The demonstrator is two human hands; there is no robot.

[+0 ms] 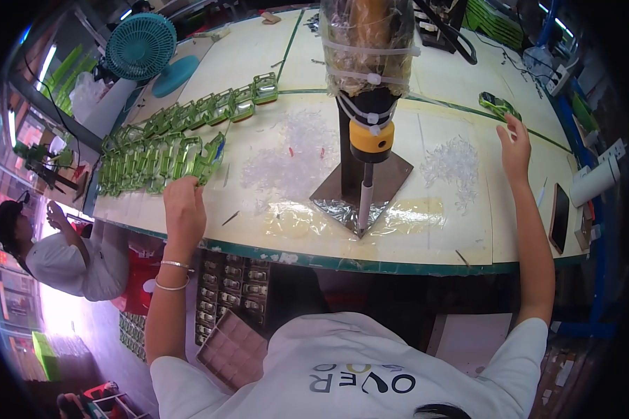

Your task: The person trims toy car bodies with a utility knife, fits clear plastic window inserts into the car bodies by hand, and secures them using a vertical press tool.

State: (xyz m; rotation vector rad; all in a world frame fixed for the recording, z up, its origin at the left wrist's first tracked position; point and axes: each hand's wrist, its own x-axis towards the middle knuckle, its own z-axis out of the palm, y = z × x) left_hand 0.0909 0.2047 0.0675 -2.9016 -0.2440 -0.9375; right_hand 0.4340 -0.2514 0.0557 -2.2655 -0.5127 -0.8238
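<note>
L hand [185, 215]: touching row-end green pc [204, 165]
R hand [516, 150]: reaching to lone green pc [497, 105]
Fingers [514, 124]: gripping? Can't tell, L/R

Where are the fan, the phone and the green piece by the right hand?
Fan [141, 46], head view: front grille.
Phone [559, 218], head view: dark face.
Green piece [497, 105], head view: its middle.

A teal fan [141, 46] stands back left, a dark phone [558, 218] lies at right, and a co-worker [70, 264] sits at left.
</note>
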